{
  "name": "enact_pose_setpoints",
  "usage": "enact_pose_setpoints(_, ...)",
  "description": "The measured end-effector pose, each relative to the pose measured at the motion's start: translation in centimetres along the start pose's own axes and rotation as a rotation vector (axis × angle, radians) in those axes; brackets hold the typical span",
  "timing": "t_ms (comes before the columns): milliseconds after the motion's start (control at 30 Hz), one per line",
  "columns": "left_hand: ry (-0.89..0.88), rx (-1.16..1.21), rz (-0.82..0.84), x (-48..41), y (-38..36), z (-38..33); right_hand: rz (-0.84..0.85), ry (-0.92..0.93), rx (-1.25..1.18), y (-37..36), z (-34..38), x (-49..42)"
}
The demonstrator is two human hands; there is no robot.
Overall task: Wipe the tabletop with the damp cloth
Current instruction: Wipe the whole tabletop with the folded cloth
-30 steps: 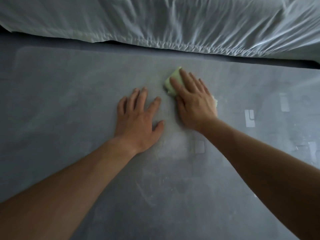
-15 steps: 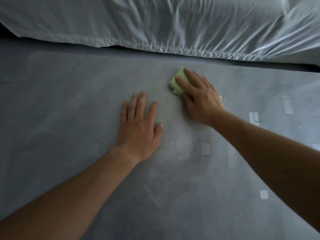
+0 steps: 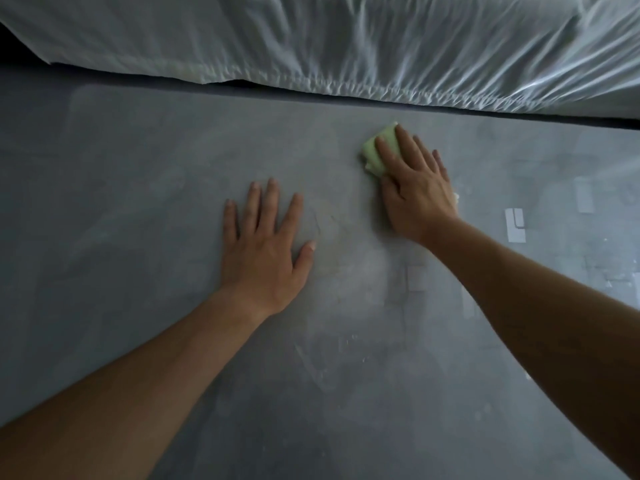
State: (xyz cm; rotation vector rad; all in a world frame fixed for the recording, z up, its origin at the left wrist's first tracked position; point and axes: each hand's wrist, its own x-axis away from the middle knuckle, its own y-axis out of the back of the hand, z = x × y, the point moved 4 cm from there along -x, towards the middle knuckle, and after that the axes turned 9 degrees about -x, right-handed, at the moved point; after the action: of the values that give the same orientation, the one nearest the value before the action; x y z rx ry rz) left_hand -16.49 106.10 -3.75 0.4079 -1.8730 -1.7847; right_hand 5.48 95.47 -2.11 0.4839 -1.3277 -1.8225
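Over on the left, the left hand [image 3: 265, 249] lies flat on the grey worktop [image 3: 114, 202], palm down, fingers spread and holding nothing; it looks like a brace to steady the lean forward. Between the two hands the surface shows a paler, smeary patch and faint scratches. Moving right, the right hand [image 3: 415, 188] is pressed flat on top of the green cloth [image 3: 375, 148], fingers extended and close together, pinning it to the worktop instead of pinching it. The cloth is folded into a small pad; most of it sits under the fingers, with its far-left corner poking out past the fingertips toward the white sheet [image 3: 346, 46] that runs along the far edge. So the cloth lies ahead and slightly left of the right palm, its long side angled roughly along the fingers, and the right hand is the one on it, the left well apart. Further right, pale tape marks [image 3: 515, 225] dot the worktop. Likely the wiping stroke carries on from here, with plenty of surface left to cover.
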Motion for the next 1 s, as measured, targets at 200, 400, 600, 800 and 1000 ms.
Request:
enact_pose_setpoints(200,0.007,0.027,0.031,0.3,0.4,0.1,0.224,0.379,0.082,-2.6,3.7,7.4)
enact_pose_setpoints(400,0.072,0.030,0.013,3.8,0.2,0.7,0.044,0.144,0.051,-2.0,2.3,5.5)
enact_pose_setpoints(600,0.106,-0.007,0.001,7.4,-0.1,0.8,0.168,0.457,0.080,-5.1,6.1,13.3)
enact_pose_setpoints(800,0.165,-0.018,0.043,9.0,-0.3,1.5,-0.016,0.052,-0.017,-3.0,2.4,8.3)
enact_pose_setpoints(1000,0.143,0.017,0.079,10.4,-0.5,1.9,0.116,0.431,0.041,-6.3,6.7,17.8)
